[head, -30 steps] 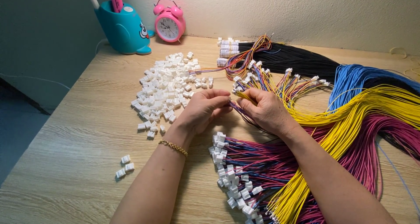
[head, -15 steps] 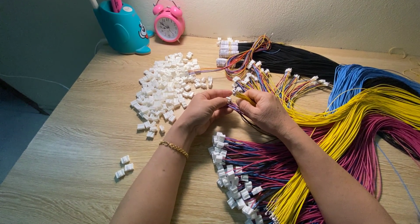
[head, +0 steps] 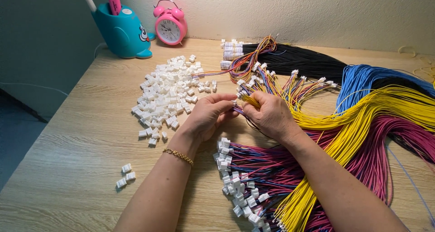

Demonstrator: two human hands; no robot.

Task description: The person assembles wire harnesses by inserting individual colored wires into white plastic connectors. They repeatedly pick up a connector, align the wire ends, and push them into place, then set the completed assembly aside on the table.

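Head view shows a wooden table (head: 77, 168) carrying bundles of coloured wires: black (head: 308, 62), blue (head: 371, 78), yellow (head: 362, 123) and magenta (head: 389, 146). A pile of white connector housings (head: 165, 94) lies left of centre, well apart from three loose housings (head: 125, 175) near the front edge. A teal pen holder (head: 121, 32) and a pink alarm clock (head: 168, 28) stand against the wall. Finished wire sets with white plugs (head: 238, 186) lie just below the hands. The left hand (head: 206, 116) pinches a small white housing (head: 234, 103) between narrow fingertips. The right hand (head: 272, 114) grips a thin wire group (head: 247, 100), fingers closed, touching the housing. A gold bracelet (head: 177, 155) circles the left wrist.
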